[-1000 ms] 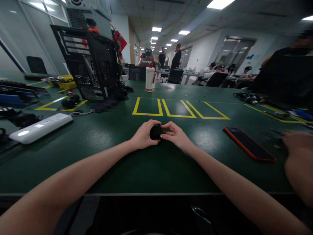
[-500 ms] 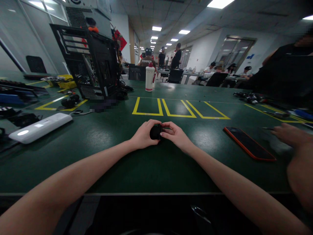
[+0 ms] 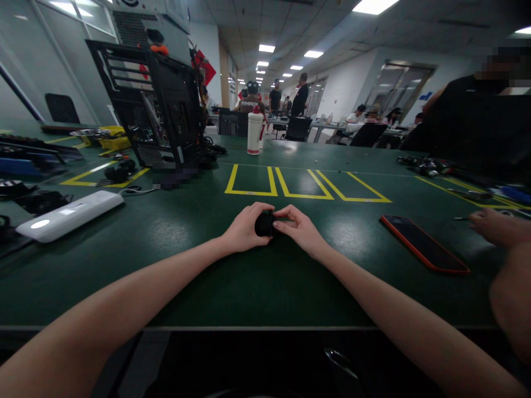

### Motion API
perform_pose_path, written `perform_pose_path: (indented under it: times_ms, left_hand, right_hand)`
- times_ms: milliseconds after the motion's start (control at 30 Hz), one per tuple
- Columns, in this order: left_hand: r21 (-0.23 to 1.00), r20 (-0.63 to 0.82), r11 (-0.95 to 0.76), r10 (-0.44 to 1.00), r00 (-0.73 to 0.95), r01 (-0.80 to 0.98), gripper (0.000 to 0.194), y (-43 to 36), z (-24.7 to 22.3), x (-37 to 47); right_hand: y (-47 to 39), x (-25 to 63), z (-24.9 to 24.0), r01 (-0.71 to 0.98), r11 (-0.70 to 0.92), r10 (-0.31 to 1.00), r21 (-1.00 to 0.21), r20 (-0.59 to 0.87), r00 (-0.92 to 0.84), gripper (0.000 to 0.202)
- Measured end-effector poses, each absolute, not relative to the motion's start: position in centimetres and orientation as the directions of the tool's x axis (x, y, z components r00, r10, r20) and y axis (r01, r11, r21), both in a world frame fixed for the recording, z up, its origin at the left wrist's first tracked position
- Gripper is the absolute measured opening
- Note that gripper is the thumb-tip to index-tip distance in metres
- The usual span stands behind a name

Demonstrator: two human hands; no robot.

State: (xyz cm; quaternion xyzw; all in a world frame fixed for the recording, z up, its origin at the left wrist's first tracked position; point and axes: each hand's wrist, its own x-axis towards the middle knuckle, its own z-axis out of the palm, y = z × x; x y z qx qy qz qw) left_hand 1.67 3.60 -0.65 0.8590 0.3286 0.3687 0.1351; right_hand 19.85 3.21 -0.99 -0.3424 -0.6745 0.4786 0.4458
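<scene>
A small black object (image 3: 264, 225), too dark for its kind to show, is held between my two hands just above or on the green table (image 3: 274, 287). My left hand (image 3: 244, 228) curves round it, thumb below and fingers above. From the other side, my right hand (image 3: 299, 229) pinches at its right edge with thumb and fingertips. Parts of the object are hidden by the fingers. Beyond it lie yellow tape outlines (image 3: 305, 195) on the tabletop.
At right lies a phone with an orange edge (image 3: 425, 244), near a co-worker's hand (image 3: 498, 226) holding a thin tool. To the left are a white power strip (image 3: 72, 215) and a black open computer case (image 3: 161, 110). A white bottle (image 3: 254, 132) stands at the back.
My hands and the black object stay almost in the same place. The co-worker at right has shifted, and that person's hand has moved slightly to the right.
</scene>
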Motion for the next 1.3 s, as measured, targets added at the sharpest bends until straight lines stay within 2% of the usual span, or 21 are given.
perform_pose_path:
  times_ms: [167,333,567,833,1000,1300]
  left_hand:
    - [0.477,0.559,-0.756,0.654,0.509,0.448,0.058,3.57,-0.72,1.67]
    - [0.470,0.564,-0.756,0.654,0.504,0.455,0.058,3.62,-0.82,1.66]
    - [0.473,0.547,-0.749,0.662,0.512,0.464,0.059,3.61,-0.71,1.67]
    - [0.486,0.540,-0.742,0.670,0.509,0.461,0.057,3.49,-0.61,1.65]
    - [0.484,0.543,-0.746,0.666,0.512,0.457,0.059,3.50,-0.64,1.58]
    - [0.466,0.537,-0.742,0.670,0.512,0.482,0.059,3.61,-0.70,1.63]
  right_hand:
    - [3.03,19.92,-0.87,0.027,0.306,0.872,-0.952,0.269,-0.410,0.032]
    - [2.99,20.03,-1.09,0.030,0.290,0.859,-0.956,0.247,-0.448,0.032]
    - [3.17,19.77,-1.02,0.050,0.318,0.881,-0.947,0.276,-0.383,0.016]
    - [3.11,19.97,-1.01,0.069,0.251,0.900,-0.966,0.206,-0.385,0.028]
    - [2.88,20.06,-0.94,0.030,0.261,0.881,-0.965,0.225,-0.417,0.031]
    - [3.10,19.75,-0.97,0.048,0.293,0.901,-0.955,0.259,-0.348,0.019]
